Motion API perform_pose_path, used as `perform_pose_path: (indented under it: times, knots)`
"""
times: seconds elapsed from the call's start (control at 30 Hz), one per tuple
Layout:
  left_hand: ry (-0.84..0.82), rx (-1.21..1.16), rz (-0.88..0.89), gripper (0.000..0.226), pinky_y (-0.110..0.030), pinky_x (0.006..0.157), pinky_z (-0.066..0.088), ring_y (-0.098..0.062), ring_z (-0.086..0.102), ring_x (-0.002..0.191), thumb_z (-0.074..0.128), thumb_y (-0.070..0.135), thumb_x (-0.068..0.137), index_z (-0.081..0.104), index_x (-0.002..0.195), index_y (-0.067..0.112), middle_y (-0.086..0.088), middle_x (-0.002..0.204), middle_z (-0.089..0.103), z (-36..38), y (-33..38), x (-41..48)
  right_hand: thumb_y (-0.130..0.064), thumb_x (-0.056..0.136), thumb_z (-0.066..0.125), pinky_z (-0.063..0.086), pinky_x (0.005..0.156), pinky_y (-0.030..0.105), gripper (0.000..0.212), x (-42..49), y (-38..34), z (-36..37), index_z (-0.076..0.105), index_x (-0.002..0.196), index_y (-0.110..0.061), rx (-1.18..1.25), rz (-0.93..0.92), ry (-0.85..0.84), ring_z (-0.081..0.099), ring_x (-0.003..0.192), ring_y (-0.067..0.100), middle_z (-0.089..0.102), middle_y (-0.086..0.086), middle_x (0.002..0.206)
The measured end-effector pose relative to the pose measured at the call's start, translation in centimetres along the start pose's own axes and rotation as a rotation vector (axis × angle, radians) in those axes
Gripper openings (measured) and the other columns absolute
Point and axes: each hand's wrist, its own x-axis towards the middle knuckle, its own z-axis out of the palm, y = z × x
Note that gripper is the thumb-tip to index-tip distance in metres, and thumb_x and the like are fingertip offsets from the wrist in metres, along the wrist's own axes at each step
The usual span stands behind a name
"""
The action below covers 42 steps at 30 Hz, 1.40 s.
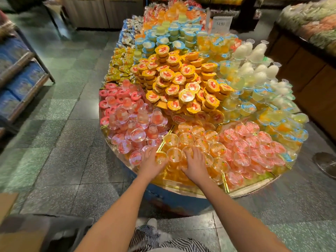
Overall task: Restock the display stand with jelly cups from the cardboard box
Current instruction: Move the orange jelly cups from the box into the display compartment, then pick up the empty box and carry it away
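**Operator:** At my far left, what borders the aisle?

**Spotter:** Low in your left corner sits the cardboard box, with only a flap and part of a side showing. Above it, a slanted shelf carries blue packs.

**Operator:** And the floor?

**Spotter:** Grey-green speckled floor tiles run from that shelf to the display stand. The stand has a blue base, and gold dividers split its top into wedges.

**Operator:** Where are my hands?

**Spotter:** Both are at the near edge of the stand. Your left hand lies where the pink cups meet the orange jelly cups. Its fingers reach forward and its thumb side touches one orange cup, but I cannot tell whether you grip it. Your right hand rests palm down on the orange jelly cups, fingers spread, holding nothing.

**Operator:** Further right?

**Spotter:** A wedge of peach-lidded cups lies just beside the orange ones. Yellow tubs are heaped at the middle of the stand, and a price sign reading 14.90 stands at its far end. Right of the stand you have a wooden counter piled with bagged goods. A round metal plate lies on the floor near it.
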Motion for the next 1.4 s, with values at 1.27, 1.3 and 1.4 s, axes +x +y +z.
perform_pose_path:
  times: [1.27,1.3,1.4]
  knots:
    - [0.659,0.047,-1.053,0.071,-0.043,0.119,0.022,-0.031,0.019,0.145,0.06,0.039,0.093,0.025,0.151,0.019,-0.01,0.158,0.018,-28.3,-44.2,-50.4,-0.034,0.098,0.05,0.025,0.111,0.049,0.061,-13.9,-59.1,17.0,0.025,0.15,-0.015,-0.23,-0.943,-0.469,0.023,0.141,0.037,0.025,0.023,0.151]
    - [0.678,0.014,-1.086,0.072,-0.043,0.118,0.022,-0.031,0.021,0.144,0.061,0.039,0.092,0.027,0.151,0.019,-0.01,0.157,0.02,-28.5,-45.5,-51.4,-0.033,0.098,0.051,0.026,0.11,0.05,0.06,-14.2,-60.6,17.7,0.027,0.15,-0.016,-0.231,-0.95,-0.48,0.023,0.14,0.037,0.026,0.022,0.151]
    - [0.754,-0.121,-1.168,0.073,-0.045,0.117,0.026,-0.031,0.028,0.141,0.065,0.036,0.09,0.029,0.15,0.018,-0.013,0.154,0.026,-28.2,-48.7,-53.8,-0.028,0.097,0.054,0.028,0.11,0.054,0.058,-14.7,-64.0,19.8,0.029,0.149,-0.018,-0.226,-0.958,-0.533,0.021,0.14,0.038,0.024,0.02,0.151]
